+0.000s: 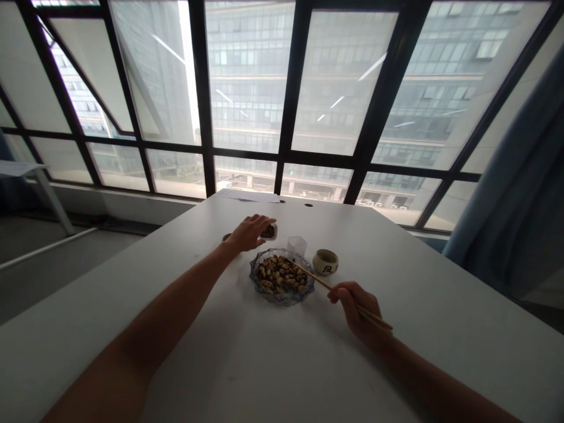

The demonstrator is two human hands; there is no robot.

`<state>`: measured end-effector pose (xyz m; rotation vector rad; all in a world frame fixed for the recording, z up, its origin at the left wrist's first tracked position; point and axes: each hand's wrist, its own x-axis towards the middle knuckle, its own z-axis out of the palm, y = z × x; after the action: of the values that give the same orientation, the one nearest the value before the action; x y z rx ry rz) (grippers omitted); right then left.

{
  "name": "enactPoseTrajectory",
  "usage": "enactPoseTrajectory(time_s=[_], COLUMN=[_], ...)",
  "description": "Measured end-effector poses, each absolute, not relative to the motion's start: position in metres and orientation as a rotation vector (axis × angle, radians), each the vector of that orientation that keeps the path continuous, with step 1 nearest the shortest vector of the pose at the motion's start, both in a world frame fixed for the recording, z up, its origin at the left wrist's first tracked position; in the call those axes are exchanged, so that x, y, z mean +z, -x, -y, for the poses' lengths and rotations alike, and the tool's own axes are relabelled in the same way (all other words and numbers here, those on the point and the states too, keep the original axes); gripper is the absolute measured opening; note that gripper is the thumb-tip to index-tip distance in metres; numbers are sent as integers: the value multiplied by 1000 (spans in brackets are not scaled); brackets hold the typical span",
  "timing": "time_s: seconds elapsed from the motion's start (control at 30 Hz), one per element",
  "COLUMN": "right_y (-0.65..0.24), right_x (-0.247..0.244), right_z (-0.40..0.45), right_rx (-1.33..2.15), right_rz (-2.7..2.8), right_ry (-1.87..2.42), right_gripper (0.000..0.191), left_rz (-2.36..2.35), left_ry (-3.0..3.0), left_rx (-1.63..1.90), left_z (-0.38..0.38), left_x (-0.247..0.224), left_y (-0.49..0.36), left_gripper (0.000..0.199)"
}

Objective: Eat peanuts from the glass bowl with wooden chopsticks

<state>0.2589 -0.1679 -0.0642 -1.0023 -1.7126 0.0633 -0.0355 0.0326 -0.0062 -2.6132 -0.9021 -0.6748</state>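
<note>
My left hand (250,232) is closed around a small clear cup (274,232), tipped toward the right, with dark seed-like bits inside. It hangs just behind a scalloped glass bowl (282,301), which is filled with peanuts (278,274) mixed with darker pieces. A pair of wooden chopsticks (318,280) is gripped by my right hand (358,305), to the right of the bowl. Their tips reach over the bowl's far right part; whether they touch the nuts I cannot tell. Near the tips stands another clear cup (296,246), behind the bowl.
A beige ceramic cup (325,262) with a dark character stands right of the bowl. A similar rim (226,237) is mostly hidden behind my left hand. Papers (249,195) lie at the far edge of the white table (247,364). Windows and a blue curtain (515,170) lie beyond.
</note>
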Motion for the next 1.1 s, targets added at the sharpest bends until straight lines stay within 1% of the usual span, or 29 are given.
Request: enactPoseTrajectory(time_s=[0.2,0.37,0.53,0.63,0.73,0.9,1.0,1.1], right_y=[-254,-235,-211,-208,-215,-233,-237,-232], right_x=[-41,-11,-2,0,8,39,52,50], right_z=[162,126,81,70,77,111,125,126], right_rx=[16,-9,94,193,300,365,345,385], right_rz=[1757,1866,2014,1911,1733,1563,1671,1819], right_ry=[979,967,1024,1043,1059,1103,1184,1217], right_gripper=[30,34,39,45,51,65,70,70], left_rz=[1004,1030,1032,1038,1069,1153,1189,1217], left_ry=[2729,2795,2844,2839,2839,2840,2862,2877], left_rx=[-618,-671,-726,-719,-679,-540,-502,-517], left_z=[-36,-39,-38,-39,-39,-39,-37,-36], left_x=[-5,-7,-6,-6,-7,-12,-16,-19], left_y=[35,36,35,35,36,36,35,36], left_gripper=[78,79,79,79,76,68,61,60])
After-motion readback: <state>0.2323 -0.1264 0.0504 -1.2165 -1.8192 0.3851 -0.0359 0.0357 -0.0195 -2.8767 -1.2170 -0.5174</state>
